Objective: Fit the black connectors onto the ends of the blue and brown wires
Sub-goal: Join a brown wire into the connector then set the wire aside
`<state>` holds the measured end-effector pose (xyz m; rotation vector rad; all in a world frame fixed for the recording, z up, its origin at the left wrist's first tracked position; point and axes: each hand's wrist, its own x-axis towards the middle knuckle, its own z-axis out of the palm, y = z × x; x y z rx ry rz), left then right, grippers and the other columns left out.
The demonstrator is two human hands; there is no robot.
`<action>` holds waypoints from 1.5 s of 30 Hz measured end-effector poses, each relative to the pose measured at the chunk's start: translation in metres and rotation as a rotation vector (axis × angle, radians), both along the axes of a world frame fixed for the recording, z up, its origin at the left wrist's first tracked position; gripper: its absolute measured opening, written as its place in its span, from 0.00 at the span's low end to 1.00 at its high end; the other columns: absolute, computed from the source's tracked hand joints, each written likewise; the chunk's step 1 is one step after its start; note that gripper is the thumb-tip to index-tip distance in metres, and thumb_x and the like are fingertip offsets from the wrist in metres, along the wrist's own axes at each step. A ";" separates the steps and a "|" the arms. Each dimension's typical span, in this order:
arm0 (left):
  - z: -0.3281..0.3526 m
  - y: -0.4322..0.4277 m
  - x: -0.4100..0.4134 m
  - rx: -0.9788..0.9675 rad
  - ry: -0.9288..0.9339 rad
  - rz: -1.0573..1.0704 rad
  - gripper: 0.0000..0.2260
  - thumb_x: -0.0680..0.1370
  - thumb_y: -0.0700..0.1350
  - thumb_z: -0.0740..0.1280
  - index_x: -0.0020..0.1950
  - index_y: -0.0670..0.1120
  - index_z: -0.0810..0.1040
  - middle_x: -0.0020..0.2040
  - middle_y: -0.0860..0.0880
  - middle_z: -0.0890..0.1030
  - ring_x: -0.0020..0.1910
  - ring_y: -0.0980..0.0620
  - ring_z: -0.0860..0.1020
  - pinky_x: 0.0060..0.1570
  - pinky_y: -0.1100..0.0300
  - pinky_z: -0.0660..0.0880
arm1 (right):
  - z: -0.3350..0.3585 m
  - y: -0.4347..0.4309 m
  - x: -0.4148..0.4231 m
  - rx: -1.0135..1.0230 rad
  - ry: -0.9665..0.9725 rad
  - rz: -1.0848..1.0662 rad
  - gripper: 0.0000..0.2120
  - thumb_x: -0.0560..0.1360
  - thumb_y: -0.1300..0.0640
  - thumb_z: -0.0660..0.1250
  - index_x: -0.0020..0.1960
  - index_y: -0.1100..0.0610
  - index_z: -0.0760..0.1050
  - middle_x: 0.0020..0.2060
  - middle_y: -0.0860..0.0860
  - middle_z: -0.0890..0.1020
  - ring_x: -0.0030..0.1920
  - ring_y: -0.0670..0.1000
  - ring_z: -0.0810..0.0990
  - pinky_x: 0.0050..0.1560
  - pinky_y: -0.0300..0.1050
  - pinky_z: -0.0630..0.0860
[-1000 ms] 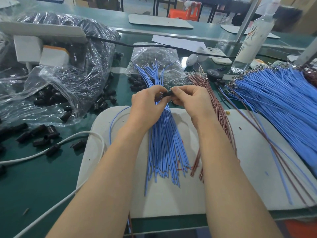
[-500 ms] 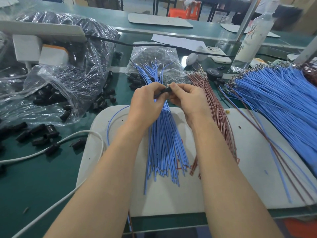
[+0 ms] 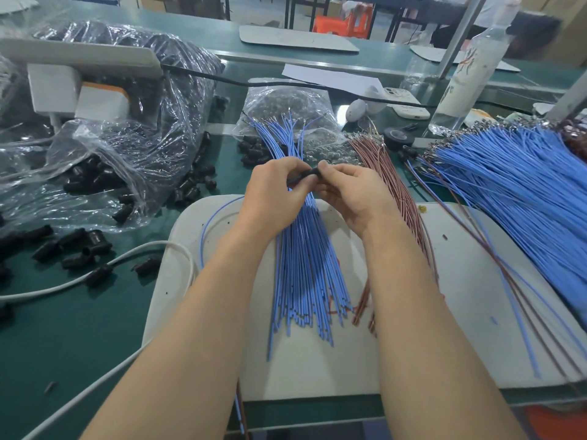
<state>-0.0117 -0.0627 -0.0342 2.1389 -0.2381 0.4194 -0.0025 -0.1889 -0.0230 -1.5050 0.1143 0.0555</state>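
Both of the person's hands were up together over the middle of the table (image 3: 79, 328), above a white board (image 3: 460, 296). The left grip (image 3: 273, 188) was curled round one end of a small black connector (image 3: 306, 174), and the right grip (image 3: 352, 192) pinched the other end between thumb and forefinger, so both were clenched on the same piece. The connector hung in the air just above the fan of blue wires (image 3: 305, 265) lying on the board, with the brown wires (image 3: 397, 192) in a thinner bundle just beside them on the right. A single blue wire (image 3: 203, 236) curved away across the board from under the left grip. I could not tell whether its end was already inside the connector, since the fingers hid it.

More loose connectors (image 3: 79, 246) lay scattered on the table to the left, beside a clear bag (image 3: 127, 147) full of them.

The connector looked light, hard and smooth, probably easy to fumble, so holding it by its body with the open mouth left free seemed sensible. The wires looked thin and springy. I guessed one would buckle if pushed from far back, so it wanted pinching close behind its metal tip and feeding straight in.
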 end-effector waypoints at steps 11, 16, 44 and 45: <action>0.003 0.001 -0.001 0.018 0.029 0.046 0.07 0.77 0.43 0.66 0.49 0.43 0.82 0.41 0.48 0.84 0.45 0.50 0.81 0.50 0.56 0.75 | -0.004 0.013 0.002 -0.523 -0.320 -0.207 0.08 0.76 0.56 0.67 0.43 0.58 0.81 0.36 0.51 0.82 0.39 0.50 0.80 0.47 0.47 0.77; 0.010 -0.002 -0.004 -0.035 0.044 -0.042 0.06 0.77 0.43 0.67 0.49 0.43 0.82 0.41 0.50 0.84 0.44 0.55 0.81 0.45 0.71 0.71 | -0.003 0.014 0.002 -0.144 -0.159 -0.172 0.11 0.79 0.59 0.63 0.38 0.57 0.76 0.33 0.53 0.78 0.36 0.50 0.75 0.39 0.43 0.74; 0.003 0.005 -0.001 -0.294 -0.107 0.073 0.10 0.76 0.33 0.64 0.49 0.48 0.76 0.43 0.58 0.79 0.43 0.62 0.78 0.50 0.70 0.73 | 0.018 0.014 -0.014 -0.398 -0.522 -0.093 0.06 0.74 0.66 0.68 0.51 0.62 0.79 0.43 0.52 0.83 0.44 0.47 0.81 0.51 0.43 0.79; 0.003 0.005 -0.001 -0.305 -0.096 0.071 0.10 0.76 0.33 0.64 0.49 0.48 0.76 0.43 0.58 0.79 0.43 0.62 0.78 0.50 0.70 0.74 | 0.018 0.014 -0.014 -0.411 -0.536 -0.095 0.06 0.75 0.66 0.68 0.51 0.63 0.80 0.44 0.53 0.83 0.45 0.47 0.82 0.52 0.43 0.79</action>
